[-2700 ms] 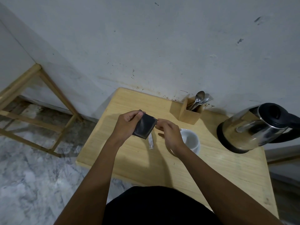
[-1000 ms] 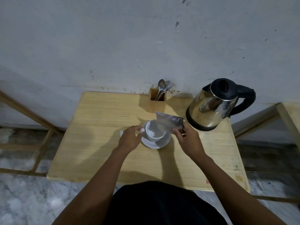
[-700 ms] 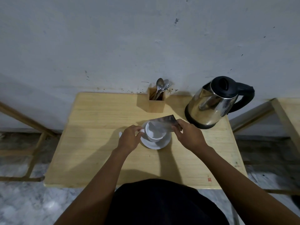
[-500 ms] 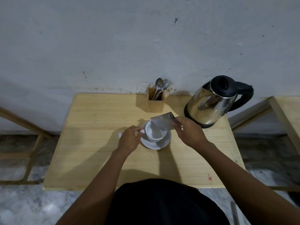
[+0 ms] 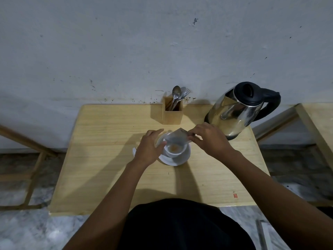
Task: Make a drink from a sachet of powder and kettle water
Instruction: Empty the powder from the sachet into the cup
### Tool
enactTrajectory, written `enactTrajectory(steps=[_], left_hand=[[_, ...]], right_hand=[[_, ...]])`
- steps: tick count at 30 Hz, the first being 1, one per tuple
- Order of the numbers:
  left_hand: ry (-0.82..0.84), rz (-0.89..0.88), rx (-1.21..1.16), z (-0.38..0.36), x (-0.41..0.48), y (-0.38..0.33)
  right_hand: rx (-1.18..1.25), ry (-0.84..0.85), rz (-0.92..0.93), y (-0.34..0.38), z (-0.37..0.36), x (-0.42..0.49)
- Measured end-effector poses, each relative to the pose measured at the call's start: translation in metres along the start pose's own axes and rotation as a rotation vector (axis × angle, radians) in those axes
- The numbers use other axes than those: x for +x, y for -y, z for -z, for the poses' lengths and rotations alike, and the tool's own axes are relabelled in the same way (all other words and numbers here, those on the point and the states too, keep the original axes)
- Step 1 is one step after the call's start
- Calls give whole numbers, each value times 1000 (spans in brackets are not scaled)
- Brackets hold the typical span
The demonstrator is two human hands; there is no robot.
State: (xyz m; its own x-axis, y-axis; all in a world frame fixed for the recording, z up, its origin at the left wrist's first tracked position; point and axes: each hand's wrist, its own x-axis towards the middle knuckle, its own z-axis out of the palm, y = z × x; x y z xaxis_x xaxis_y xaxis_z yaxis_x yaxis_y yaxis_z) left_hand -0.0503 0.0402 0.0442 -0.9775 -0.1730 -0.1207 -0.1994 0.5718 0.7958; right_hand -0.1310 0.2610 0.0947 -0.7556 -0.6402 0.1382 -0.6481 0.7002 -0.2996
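A white cup [image 5: 175,149] stands on a white saucer [image 5: 180,159] in the middle of the wooden table [image 5: 100,159]. Brown powder lies in the cup's bottom. My right hand [image 5: 210,138] holds a silvery sachet [image 5: 177,137] tipped mouth-down over the cup's rim. My left hand [image 5: 149,147] grips the cup's left side. A steel kettle [image 5: 236,112] with a black lid and handle stands at the back right, just beyond my right hand.
A wooden holder [image 5: 172,113] with spoons and a fork stands at the table's back edge against the wall. Wooden frames stand on the floor to the left [image 5: 32,159] and right [image 5: 310,123] of the table.
Earlier both hands held the sachet. Since then my left hand took the cup and my right hand tilted the sachet further over it; powder now lies in the cup.
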Motion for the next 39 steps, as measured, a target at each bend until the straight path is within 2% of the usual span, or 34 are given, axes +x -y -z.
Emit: enactTrajectory(steps=[2, 6, 13, 18, 27, 39], left_hand=[[-6, -48, 0, 1, 7, -8], [-40, -34, -8, 0, 14, -12], [-74, -15, -79, 0, 15, -9], [-78, -13, -97, 0, 16, -7], [-54, -20, -112, -2, 14, -7], [-52, -27, -147, -2, 14, -15]], right_hand=[[14, 19, 32, 1, 1, 4], [28, 6, 37, 5, 4, 10], [298, 69, -189, 2, 9, 8], [290, -42, -264, 15, 5, 6], [248, -112, -337, 23, -3, -2], [327, -113, -410, 17, 0, -1]])
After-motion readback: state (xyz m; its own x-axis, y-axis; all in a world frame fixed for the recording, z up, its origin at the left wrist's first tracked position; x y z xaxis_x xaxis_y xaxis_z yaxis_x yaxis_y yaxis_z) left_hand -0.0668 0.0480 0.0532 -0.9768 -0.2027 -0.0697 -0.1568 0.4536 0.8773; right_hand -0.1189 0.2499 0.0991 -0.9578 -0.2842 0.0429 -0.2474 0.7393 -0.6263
